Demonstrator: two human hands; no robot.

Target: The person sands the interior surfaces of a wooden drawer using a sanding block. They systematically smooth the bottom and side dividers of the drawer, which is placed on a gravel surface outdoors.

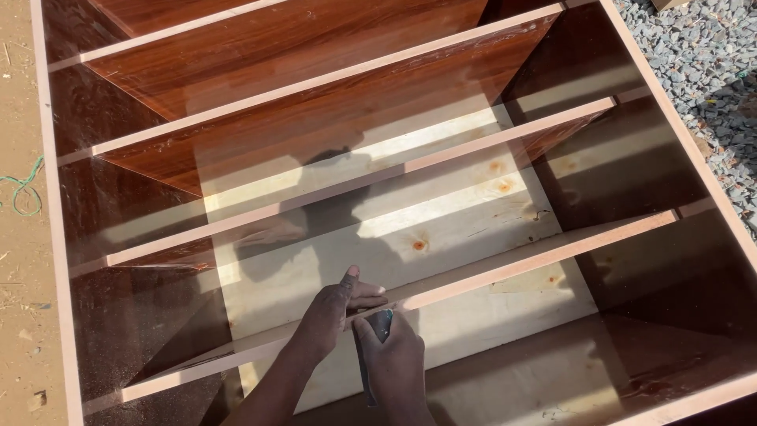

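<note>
A large wooden cabinet point(55, 237) lay on its back and filled almost the whole view, its pale edge-banded frame running along the nine o'clock and three o'clock sides. Inside it, glossy reddish-brown shelves point(300, 118) crossed from nine o'clock up toward two o'clock, each with a light strip along its front edge. Behind them showed the pale plywood back panel point(441, 229), marked by a few orange knots and striped by sunlight and shadow. Outside the frame, sandy ground point(16, 102) lay at nine o'clock, with a loop of green cord point(24, 189) on it, and grey gravel point(694, 55) spread at one to two o'clock.

Near six o'clock, both hands met on the nearest shelf edge point(552, 251). The left hand point(331, 312) rested on top of the strip, fingers curled over it and thumb raised toward twelve o'clock. The right hand point(394, 363), just beside it and touching it, was closed around a small dark tool point(382, 325), whose tip sat against the edge strip; the kind of tool could not be told.
</note>
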